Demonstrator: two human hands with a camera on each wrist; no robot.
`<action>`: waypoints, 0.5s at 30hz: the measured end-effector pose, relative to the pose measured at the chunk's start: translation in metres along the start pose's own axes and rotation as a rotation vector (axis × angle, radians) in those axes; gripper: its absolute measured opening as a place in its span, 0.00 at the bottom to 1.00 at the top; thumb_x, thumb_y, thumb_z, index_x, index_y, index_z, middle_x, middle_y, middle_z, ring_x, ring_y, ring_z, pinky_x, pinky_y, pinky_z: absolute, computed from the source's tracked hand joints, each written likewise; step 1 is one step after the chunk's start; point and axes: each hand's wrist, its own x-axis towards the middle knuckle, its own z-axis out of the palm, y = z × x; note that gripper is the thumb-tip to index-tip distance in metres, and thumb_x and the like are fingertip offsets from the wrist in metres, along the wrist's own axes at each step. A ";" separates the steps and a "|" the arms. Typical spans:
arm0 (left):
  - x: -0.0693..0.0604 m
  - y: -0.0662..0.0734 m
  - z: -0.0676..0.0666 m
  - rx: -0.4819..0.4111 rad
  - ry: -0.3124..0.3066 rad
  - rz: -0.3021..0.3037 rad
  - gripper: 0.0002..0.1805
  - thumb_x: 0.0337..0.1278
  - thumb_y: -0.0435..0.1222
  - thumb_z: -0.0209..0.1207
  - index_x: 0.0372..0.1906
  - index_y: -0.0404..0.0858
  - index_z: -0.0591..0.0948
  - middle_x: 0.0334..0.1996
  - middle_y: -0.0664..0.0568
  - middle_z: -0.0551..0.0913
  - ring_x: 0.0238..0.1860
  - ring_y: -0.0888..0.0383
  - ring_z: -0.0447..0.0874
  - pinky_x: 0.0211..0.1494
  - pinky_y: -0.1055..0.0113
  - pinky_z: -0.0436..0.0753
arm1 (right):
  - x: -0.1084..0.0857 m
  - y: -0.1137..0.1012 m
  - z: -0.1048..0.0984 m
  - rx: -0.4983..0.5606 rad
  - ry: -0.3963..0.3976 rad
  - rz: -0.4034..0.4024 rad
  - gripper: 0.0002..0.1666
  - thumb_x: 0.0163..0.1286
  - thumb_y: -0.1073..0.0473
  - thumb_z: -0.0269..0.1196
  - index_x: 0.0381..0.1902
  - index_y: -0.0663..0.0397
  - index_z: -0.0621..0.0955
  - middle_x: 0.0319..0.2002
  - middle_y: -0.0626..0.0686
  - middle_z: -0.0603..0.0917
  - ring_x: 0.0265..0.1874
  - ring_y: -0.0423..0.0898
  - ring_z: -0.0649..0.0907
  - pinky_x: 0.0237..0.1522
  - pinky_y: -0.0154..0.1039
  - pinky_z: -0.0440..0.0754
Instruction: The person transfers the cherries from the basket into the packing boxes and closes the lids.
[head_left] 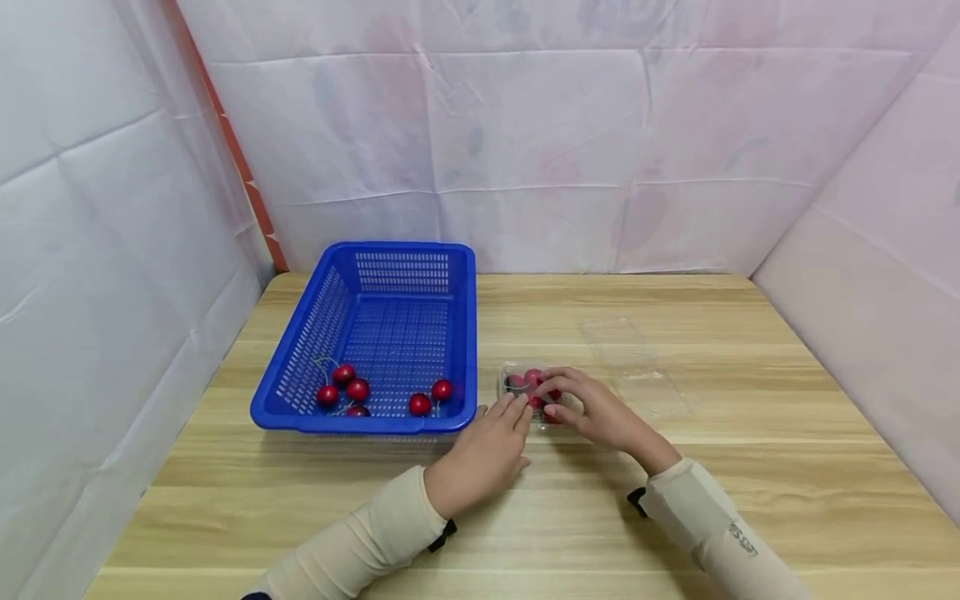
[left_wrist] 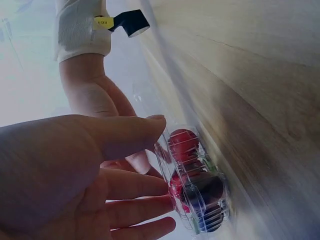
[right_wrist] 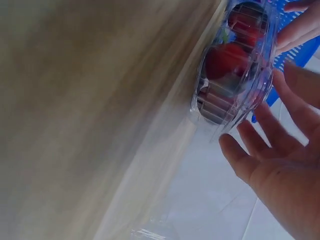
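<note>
A small clear plastic box [head_left: 517,368] with several dark red cherries stands on the table just right of the blue basket. My left hand [head_left: 483,454] rests its fairly straight fingers on the box's near left edge; in the left wrist view its thumb and fingertips [left_wrist: 156,122] touch the lid side. My right hand [head_left: 600,412] reaches over the box from the right, fingers spread and slightly bent. In the right wrist view the box [right_wrist: 227,65] looks closed, and the fingers of my right hand [right_wrist: 285,145] lie along its rim.
A blue basket [head_left: 471,333] stands on the left of the wooden table [head_left: 675,533], with several cherries [head_left: 357,389] near its front. Two clear empty plastic boxes [head_left: 615,340] [head_left: 656,393] lie at the right. White cloth walls [head_left: 525,125] surround the back and sides.
</note>
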 end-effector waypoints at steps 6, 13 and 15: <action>-0.001 0.001 -0.001 -0.046 -0.029 -0.025 0.35 0.62 0.52 0.57 0.69 0.37 0.67 0.70 0.48 0.64 0.71 0.51 0.61 0.65 0.52 0.71 | -0.012 -0.007 -0.004 0.132 0.131 0.264 0.16 0.72 0.63 0.56 0.55 0.63 0.76 0.54 0.62 0.78 0.57 0.62 0.76 0.55 0.60 0.74; -0.001 0.001 -0.002 -0.054 -0.045 -0.034 0.35 0.63 0.52 0.56 0.69 0.38 0.66 0.71 0.49 0.64 0.71 0.52 0.60 0.66 0.52 0.70 | -0.029 -0.014 -0.012 0.399 -0.006 0.600 0.24 0.75 0.59 0.50 0.59 0.75 0.66 0.46 0.65 0.78 0.44 0.55 0.81 0.45 0.45 0.82; -0.001 0.001 -0.003 -0.047 -0.049 -0.033 0.36 0.63 0.52 0.56 0.69 0.38 0.66 0.71 0.49 0.64 0.71 0.52 0.60 0.66 0.52 0.70 | -0.032 -0.012 -0.011 0.521 -0.072 0.625 0.23 0.76 0.60 0.48 0.57 0.78 0.66 0.42 0.63 0.79 0.39 0.50 0.81 0.44 0.43 0.83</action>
